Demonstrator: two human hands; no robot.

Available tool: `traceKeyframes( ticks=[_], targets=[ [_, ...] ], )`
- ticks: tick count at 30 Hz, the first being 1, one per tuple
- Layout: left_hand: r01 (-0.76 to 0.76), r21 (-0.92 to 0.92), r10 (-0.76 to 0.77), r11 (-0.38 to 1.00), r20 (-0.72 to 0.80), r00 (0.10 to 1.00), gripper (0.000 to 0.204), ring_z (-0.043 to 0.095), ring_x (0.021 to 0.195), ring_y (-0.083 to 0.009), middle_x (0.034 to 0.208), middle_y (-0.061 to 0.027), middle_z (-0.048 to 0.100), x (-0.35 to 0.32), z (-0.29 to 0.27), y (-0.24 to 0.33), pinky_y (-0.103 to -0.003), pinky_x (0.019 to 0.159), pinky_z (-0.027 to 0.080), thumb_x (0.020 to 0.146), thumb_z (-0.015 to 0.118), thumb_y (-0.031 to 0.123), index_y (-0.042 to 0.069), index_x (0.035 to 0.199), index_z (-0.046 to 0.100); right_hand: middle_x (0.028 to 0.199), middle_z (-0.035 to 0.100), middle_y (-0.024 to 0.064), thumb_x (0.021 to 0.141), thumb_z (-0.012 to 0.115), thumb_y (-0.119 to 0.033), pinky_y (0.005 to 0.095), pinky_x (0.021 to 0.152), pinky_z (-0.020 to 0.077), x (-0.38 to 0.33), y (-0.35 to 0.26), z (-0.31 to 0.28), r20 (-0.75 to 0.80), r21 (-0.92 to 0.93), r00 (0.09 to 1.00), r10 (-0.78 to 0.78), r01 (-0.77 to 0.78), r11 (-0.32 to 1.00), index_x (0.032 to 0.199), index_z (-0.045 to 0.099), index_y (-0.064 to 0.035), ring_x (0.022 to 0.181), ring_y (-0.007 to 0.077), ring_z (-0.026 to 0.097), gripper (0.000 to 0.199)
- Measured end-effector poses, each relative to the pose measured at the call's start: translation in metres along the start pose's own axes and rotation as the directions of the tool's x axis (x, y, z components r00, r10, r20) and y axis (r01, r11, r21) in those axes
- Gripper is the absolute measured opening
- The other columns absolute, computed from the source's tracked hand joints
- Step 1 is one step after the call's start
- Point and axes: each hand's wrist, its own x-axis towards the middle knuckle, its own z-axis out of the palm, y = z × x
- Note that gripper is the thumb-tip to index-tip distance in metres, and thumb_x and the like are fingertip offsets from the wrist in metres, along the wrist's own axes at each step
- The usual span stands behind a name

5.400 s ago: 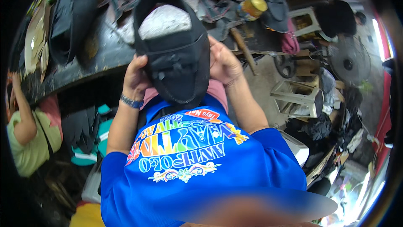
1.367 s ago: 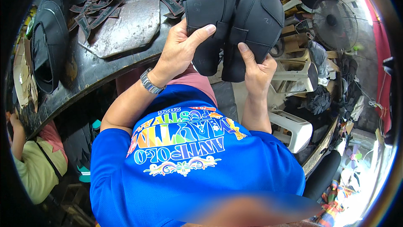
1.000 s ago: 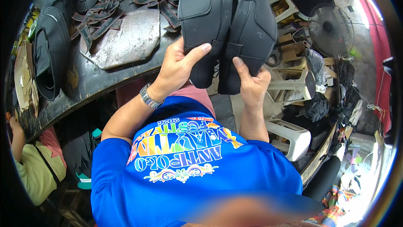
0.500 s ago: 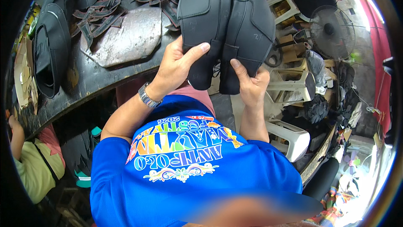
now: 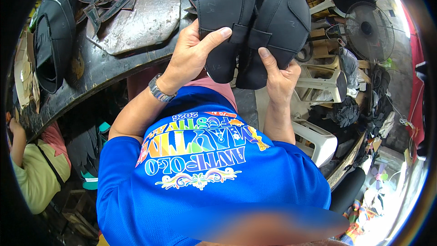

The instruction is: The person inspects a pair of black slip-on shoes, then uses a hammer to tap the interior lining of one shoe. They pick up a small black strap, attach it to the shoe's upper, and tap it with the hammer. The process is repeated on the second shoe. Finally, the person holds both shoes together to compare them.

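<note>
Two black stitched shoe uppers are held up side by side before my chest. My left hand point(image 5: 195, 46) is closed on the left shoe upper point(image 5: 221, 7), its thumb pressed on the near face and its fingers hidden behind. The right shoe upper point(image 5: 281, 16) is gripped by my right hand point(image 5: 281, 75), the thumb lying on its lower side panel. Their inner edges meet low down, and a narrow gap opens between them toward the top. Faint pale marks show on both faces. The far ends run out of the picture at the top.
Left of me, a dark worktable point(image 5: 98, 75) bears a worn metal plate point(image 5: 136, 21), dark strips point(image 5: 109, 0) and more black shoe uppers point(image 5: 54, 41). On the right are white plastic stools point(image 5: 318, 141) and a fan point(image 5: 368, 32). Another person point(image 5: 38, 173) is at the far left.
Both shoe uppers have come up and a little right in the picture, and their upper ends have spread slightly apart. My hands keep their grip. The surroundings have shifted slightly.
</note>
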Motion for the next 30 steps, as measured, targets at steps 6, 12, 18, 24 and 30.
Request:
traceKeyframes(
  ticks=[6,12,18,24,30],
  targets=[
    [0.034,-0.011,-0.034,0.999,-0.006,0.999,0.024,0.063,0.097,-0.0084,0.11,-0.0049,0.067,-0.004,-0.007,0.003,-0.023,0.085,0.052,0.095,0.063,0.01,0.002,0.118,0.062,0.093,0.071,0.004,0.087,0.073,-0.003,0.0217,0.074,0.047,-0.001,0.004,-0.001,-0.058,0.146,0.998,0.017,-0.008,0.989,0.099,0.071,0.0039,0.082,0.0082,0.061,0.014],
    [0.06,-0.022,-0.061,0.998,-0.037,0.997,0.026,0.063,0.098,-0.0087,0.11,-0.0045,0.067,-0.006,-0.008,0.003,-0.024,0.087,0.051,0.095,0.064,0.011,0.001,0.118,0.061,0.095,0.071,0.0051,0.086,0.072,-0.001,0.0212,0.075,0.0472,-0.001,0.001,-0.007,0.046,0.127,0.998,0.04,-0.045,0.991,0.099,0.071,0.0042,0.082,0.0083,0.062,0.014],
    [0.063,-0.025,-0.064,0.998,-0.025,0.998,0.027,0.062,0.098,-0.0093,0.11,-0.0043,0.067,-0.008,-0.007,0.004,-0.024,0.087,0.051,0.095,0.064,0.012,0.001,0.12,0.06,0.095,0.071,0.0059,0.087,0.072,-0.002,0.021,0.074,0.0472,0.0,0.002,-0.006,0.025,0.199,0.997,0.072,-0.075,0.977,0.1,0.071,0.0052,0.082,0.0085,0.062,0.015],
    [0.023,-0.01,-0.024,1.0,-0.041,0.999,0.029,0.061,0.1,-0.009,0.113,-0.0051,0.066,-0.01,-0.002,0.002,-0.024,0.088,0.051,0.095,0.063,0.009,0.001,0.123,0.059,0.097,0.071,0.0065,0.087,0.072,-0.003,0.0214,0.075,0.0476,-0.001,-0.006,-0.005,-0.002,0.137,0.996,0.088,-0.087,0.987,0.102,0.07,0.0053,0.083,0.0089,0.062,0.017],
    [0.054,0.004,-0.054,0.999,-0.022,0.998,0.031,0.061,0.101,-0.0089,0.114,-0.0055,0.065,-0.009,-0.002,0.002,-0.024,0.089,0.05,0.095,0.063,0.01,0.001,0.124,0.058,0.097,0.071,0.0065,0.088,0.072,-0.003,0.0214,0.076,0.0472,-0.002,-0.01,-0.004,0.004,0.121,0.994,0.106,-0.105,0.987,0.102,0.07,0.0049,0.083,0.0087,0.062,0.017]
  ],
)
